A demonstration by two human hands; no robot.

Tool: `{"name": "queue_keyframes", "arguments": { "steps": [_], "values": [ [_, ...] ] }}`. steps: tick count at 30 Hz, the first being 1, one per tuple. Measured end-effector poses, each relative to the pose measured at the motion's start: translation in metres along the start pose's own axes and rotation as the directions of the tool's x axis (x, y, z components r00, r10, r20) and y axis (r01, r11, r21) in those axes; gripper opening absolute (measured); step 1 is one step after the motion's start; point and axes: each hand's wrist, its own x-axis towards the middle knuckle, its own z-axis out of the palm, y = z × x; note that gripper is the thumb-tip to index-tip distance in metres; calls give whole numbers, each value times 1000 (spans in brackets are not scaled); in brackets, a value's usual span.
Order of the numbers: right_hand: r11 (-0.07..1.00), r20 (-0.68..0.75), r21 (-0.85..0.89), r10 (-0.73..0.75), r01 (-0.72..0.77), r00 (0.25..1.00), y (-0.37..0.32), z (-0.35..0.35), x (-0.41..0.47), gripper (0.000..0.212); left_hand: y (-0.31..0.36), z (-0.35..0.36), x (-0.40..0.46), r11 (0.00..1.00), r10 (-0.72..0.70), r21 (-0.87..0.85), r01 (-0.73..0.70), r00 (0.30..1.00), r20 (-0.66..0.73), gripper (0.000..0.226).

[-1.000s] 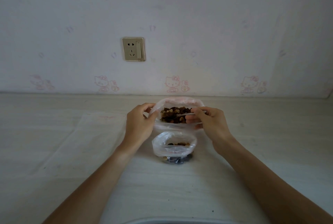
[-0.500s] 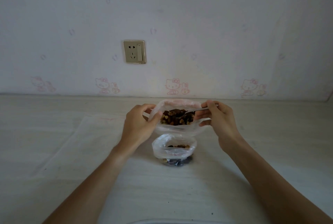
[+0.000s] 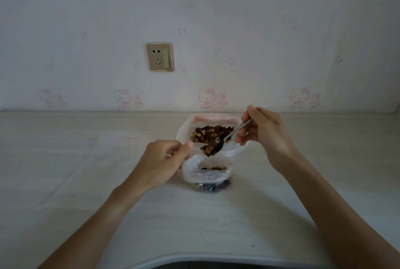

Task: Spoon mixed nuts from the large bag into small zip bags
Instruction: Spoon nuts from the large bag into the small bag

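Two bare forearms enter from the lower edge of the view. No sleeve, glove, watch or ring shows on either arm. The left hand [image 3: 163,161] and the right hand [image 3: 267,131] are uncovered, with short, unpainted nails where visible. Behind each hand the wrist is plain.

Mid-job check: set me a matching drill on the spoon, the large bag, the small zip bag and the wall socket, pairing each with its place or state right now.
Things:
1. spoon
2. large bag
3. small zip bag
4. wall socket

Places or states:
A. nearest the person, open, a few nuts inside
B. on the wall, above the table
C. loaded with nuts, held by the right hand
D. behind the other bag, open, full of nuts

Pairs: 1-C, 2-D, 3-A, 4-B
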Motion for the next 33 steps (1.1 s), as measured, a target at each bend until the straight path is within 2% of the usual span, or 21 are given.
{"name": "queue_keyframes", "arguments": {
  "steps": [2, 5, 9, 13, 19, 22, 26, 30, 33],
  "values": [
    [998, 51, -59, -4, 7, 999, -2, 2, -2, 40, 3, 2, -1, 1000, -8, -23, 10, 997, 73, 26],
    [988, 127, -140, -50, 67, 991, -3, 4, -6, 39, 8, 5, -2, 999, 16, -36, -12, 994, 104, 9],
    [959, 243, -186, -167, 215, 956, -6, 10, -11, 37, 11, 7, -4, 991, 14, -137, 0, 995, 98, 10],
    [934, 267, -198, -240, 297, 933, -8, 10, -12, 36, 13, 9, -4, 982, 5, -186, 12, 996, 90, 11],
    [919, 254, -183, -300, 350, 920, -11, 6, -10, 36, 9, 8, -3, 994, 19, -107, -14, 999, 51, 12],
    [950, 166, -124, -264, 286, 950, -11, 5, -8, 38, 5, 8, -3, 999, 30, -46, -28, 999, 45, 12],
    [996, -21, -11, -84, 84, 996, -2, 3, -2, 38, 2, 4, 1, 999, -4, -51, 5, 1000, 27, 25],
    [994, -142, 73, 94, -84, 985, 7, -4, 4, 35, -6, 3, 11, 992, -120, -53, 115, 988, -102, 35],
    [986, -183, 93, 151, -136, 971, 12, -6, 8, 34, -13, 2, 21, 982, -189, -20, 190, 952, -239, 38]
  ]
}}
